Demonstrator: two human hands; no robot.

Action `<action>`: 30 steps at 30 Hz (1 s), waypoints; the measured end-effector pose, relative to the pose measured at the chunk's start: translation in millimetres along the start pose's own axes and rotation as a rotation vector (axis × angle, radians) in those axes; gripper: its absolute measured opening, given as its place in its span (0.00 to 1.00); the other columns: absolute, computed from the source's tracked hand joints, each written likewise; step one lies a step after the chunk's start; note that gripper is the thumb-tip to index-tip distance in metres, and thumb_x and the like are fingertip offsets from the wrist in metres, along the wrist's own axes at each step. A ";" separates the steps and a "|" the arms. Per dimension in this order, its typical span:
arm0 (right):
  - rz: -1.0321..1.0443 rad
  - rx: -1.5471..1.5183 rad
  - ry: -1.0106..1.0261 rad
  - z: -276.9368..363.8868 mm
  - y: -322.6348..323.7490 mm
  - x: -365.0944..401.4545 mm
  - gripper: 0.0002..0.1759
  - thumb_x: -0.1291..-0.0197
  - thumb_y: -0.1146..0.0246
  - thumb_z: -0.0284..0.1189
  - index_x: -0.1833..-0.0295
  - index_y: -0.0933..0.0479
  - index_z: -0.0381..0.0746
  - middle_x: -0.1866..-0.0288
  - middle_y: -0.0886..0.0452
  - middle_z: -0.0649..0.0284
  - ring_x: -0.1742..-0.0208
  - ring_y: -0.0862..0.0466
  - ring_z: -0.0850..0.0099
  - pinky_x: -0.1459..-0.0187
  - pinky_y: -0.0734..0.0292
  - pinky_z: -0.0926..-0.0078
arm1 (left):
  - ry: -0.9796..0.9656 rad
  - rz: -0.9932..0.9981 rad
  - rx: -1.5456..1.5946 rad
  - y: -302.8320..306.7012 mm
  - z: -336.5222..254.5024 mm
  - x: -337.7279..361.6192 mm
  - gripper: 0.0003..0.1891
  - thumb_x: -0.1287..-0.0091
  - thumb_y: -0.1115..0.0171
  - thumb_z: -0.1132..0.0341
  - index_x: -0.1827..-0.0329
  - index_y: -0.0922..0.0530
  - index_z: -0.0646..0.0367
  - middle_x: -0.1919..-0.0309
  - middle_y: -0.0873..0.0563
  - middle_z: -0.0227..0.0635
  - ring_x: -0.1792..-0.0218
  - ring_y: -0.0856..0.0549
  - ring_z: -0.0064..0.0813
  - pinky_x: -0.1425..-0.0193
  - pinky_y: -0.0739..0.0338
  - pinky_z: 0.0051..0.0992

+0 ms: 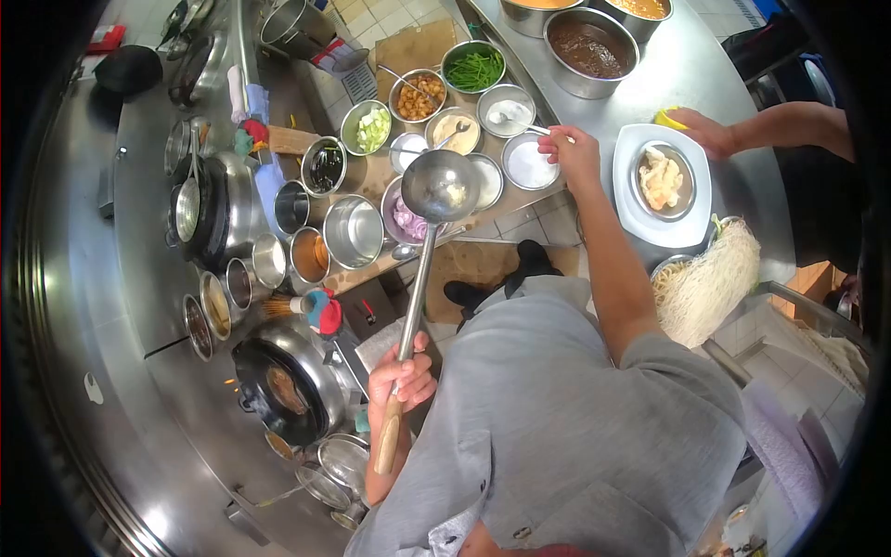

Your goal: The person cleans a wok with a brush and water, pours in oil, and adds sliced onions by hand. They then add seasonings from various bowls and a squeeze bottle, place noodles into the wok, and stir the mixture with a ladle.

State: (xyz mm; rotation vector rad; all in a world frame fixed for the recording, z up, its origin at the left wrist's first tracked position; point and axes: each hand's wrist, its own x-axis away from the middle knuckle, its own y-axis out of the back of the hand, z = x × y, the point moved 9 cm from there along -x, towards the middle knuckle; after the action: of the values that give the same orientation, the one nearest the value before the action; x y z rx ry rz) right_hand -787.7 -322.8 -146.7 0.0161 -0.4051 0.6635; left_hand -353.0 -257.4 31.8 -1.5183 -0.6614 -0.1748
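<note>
My left hand (401, 379) is wrapped round the wooden handle of a ladle (441, 186). The ladle's wide metal bowl hangs over the row of ingredient bowls, with a small pale clump inside. Farther right, my right hand (573, 156) pinches the handle of a spoon (524, 124). That spoon's tip is at a metal bowl of white powder (506, 104). Just under my right fingers sits another bowl of white powder (531, 165). Near the ladle are a bowl of sliced purple onion (406, 221) and a bowl of pale cream-coloured paste (444, 133).
Chopped greens (473, 69) and orange-brown cubes (417, 96) fill bowls at the back. A wok (288, 385) with brown food sits left. At right, a co-worker's hand (707, 133) touches something yellow beside a white plate (626, 213), which bears a metal bowl of pale pieces.
</note>
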 end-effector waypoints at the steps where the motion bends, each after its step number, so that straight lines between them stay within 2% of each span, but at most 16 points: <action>1: 0.011 0.005 0.015 8.9 0.5 7.1 0.15 0.27 0.39 0.28 0.44 0.18 0.27 0.59 0.08 0.51 0.63 0.08 0.70 0.66 0.17 0.78 | 0.003 -0.004 0.008 -0.2 -0.1 -0.1 0.17 0.30 0.40 0.77 0.40 0.32 0.60 0.80 0.28 0.24 0.87 0.27 0.19 0.76 0.29 0.28; 8: 0.139 0.119 0.130 75.8 -9.9 75.4 0.15 0.25 0.39 0.29 0.45 0.17 0.28 0.60 0.08 0.55 0.63 0.09 0.73 0.67 0.18 0.80 | 0.009 0.048 0.040 6.5 2.4 -3.8 0.18 0.30 0.41 0.78 0.39 0.32 0.61 0.80 0.27 0.25 0.87 0.26 0.19 0.76 0.30 0.27; 12: 0.253 0.075 0.144 73.3 -25.9 103.7 0.13 0.25 0.38 0.28 0.45 0.16 0.30 0.62 0.08 0.57 0.63 0.09 0.74 0.65 0.17 0.79 | -0.005 0.123 0.094 -2.1 4.5 -10.8 0.19 0.30 0.42 0.79 0.38 0.32 0.60 0.79 0.27 0.25 0.87 0.27 0.19 0.76 0.31 0.27; 15: 0.187 0.444 0.554 75.7 -34.5 109.6 0.12 0.26 0.37 0.27 0.48 0.15 0.31 0.64 0.08 0.57 0.65 0.09 0.75 0.63 0.16 0.77 | -0.024 0.114 0.065 -3.2 5.1 -14.7 0.19 0.31 0.42 0.79 0.38 0.32 0.59 0.78 0.26 0.26 0.87 0.27 0.19 0.77 0.31 0.27; 19: 0.111 0.348 0.460 76.4 -26.3 115.2 0.12 0.25 0.37 0.26 0.45 0.15 0.32 0.62 0.09 0.60 0.65 0.11 0.77 0.61 0.17 0.78 | -0.035 0.113 0.082 -2.8 9.8 -13.6 0.20 0.30 0.42 0.79 0.38 0.34 0.60 0.77 0.25 0.27 0.85 0.24 0.21 0.77 0.31 0.29; 21: 0.066 0.358 0.440 75.4 -15.4 107.5 0.11 0.25 0.37 0.26 0.45 0.15 0.31 0.63 0.09 0.60 0.65 0.11 0.77 0.62 0.18 0.79 | -0.056 0.096 0.069 -1.4 10.5 -10.3 0.20 0.31 0.41 0.80 0.38 0.32 0.59 0.77 0.26 0.26 0.86 0.26 0.20 0.78 0.33 0.28; 25: 0.149 0.705 0.565 49.4 -33.5 107.9 0.12 0.28 0.40 0.30 0.54 0.14 0.35 0.68 0.10 0.52 0.67 0.10 0.56 0.63 0.16 0.58 | -0.070 0.066 0.013 2.4 7.5 4.2 0.20 0.31 0.40 0.79 0.37 0.31 0.58 0.78 0.26 0.27 0.86 0.27 0.19 0.79 0.35 0.27; 26: 0.185 0.754 0.500 31.6 -46.0 108.0 0.14 0.29 0.42 0.34 0.57 0.15 0.35 0.66 0.12 0.48 0.66 0.12 0.46 0.61 0.17 0.49 | -0.060 0.039 -0.004 5.5 5.4 9.5 0.19 0.31 0.40 0.79 0.38 0.30 0.58 0.78 0.26 0.27 0.86 0.27 0.19 0.80 0.36 0.26; 27: 0.223 1.070 0.709 7.7 -68.9 105.2 0.15 0.30 0.41 0.36 0.59 0.17 0.35 0.65 0.12 0.50 0.67 0.13 0.45 0.61 0.17 0.48 | -0.063 0.072 0.026 7.4 3.5 13.5 0.19 0.32 0.41 0.79 0.38 0.29 0.58 0.77 0.26 0.27 0.87 0.27 0.20 0.81 0.37 0.26; 28: 0.326 1.188 0.632 -49.2 -83.8 79.1 0.16 0.31 0.41 0.39 0.57 0.18 0.36 0.62 0.14 0.48 0.61 0.12 0.45 0.57 0.17 0.46 | -0.048 0.126 0.044 8.2 0.8 15.3 0.21 0.33 0.42 0.79 0.37 0.28 0.59 0.77 0.25 0.27 0.87 0.27 0.21 0.81 0.37 0.26; 29: 0.269 0.964 0.525 -48.1 -82.8 83.8 0.20 0.31 0.39 0.41 0.45 0.19 0.37 0.53 0.15 0.45 0.50 0.13 0.46 0.50 0.18 0.44 | -0.049 0.115 0.044 15.0 -4.4 19.2 0.22 0.35 0.41 0.78 0.36 0.28 0.60 0.76 0.24 0.28 0.86 0.27 0.21 0.82 0.37 0.27; 30: 0.181 0.917 0.647 17.9 -82.5 126.0 0.28 0.31 0.36 0.44 0.33 0.23 0.37 0.42 0.18 0.42 0.40 0.17 0.46 0.41 0.21 0.48 | -0.048 0.133 0.023 13.4 -9.3 21.1 0.22 0.35 0.41 0.77 0.36 0.28 0.61 0.75 0.23 0.29 0.86 0.26 0.22 0.82 0.36 0.28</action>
State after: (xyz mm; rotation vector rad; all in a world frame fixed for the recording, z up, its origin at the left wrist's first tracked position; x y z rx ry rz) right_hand -654.7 -315.5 -74.1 0.6248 0.5493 0.9411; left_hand -326.3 -259.1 31.5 -1.5430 -0.5959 -0.0299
